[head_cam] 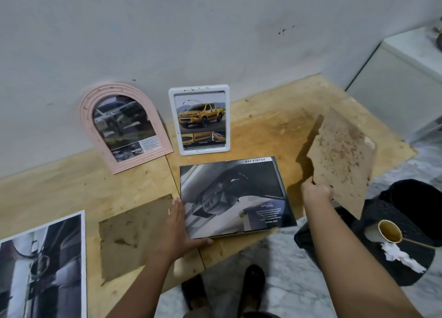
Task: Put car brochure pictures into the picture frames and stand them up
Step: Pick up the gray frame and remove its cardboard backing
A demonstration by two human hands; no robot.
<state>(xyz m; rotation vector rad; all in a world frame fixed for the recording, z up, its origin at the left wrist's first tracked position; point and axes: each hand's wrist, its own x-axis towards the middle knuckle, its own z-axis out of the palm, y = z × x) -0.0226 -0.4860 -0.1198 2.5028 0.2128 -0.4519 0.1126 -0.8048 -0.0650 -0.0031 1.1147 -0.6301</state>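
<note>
R hand pinches the lower corner of a stained backing board, thumb and fingers closed on it, and the board is held up off the wooden surface, tilted, over the surface's right side. L hand lies flat with straight fingers along the left edge of the car brochure, with the thumb under the near-left corner. It grips nothing and just presses. Brochure lies near the middle of the surface's near edge, closed, dark cover up, text upside down to the camera, and its near-right corner pokes past the edge. At the far edge 2 frames stand against the wall. The pink arched frame is on the left, leaning and tilted, with a car pic inside. The white frame is just right of it, upright, with a yellow pickup pic inside. A 2nd backing board lies flat just left of the L hand. A loose brochure page lies at the near-left corner. Off the surface to the right, on the floor, is a black bag with a gold cup and crumpled white paper on it.
</note>
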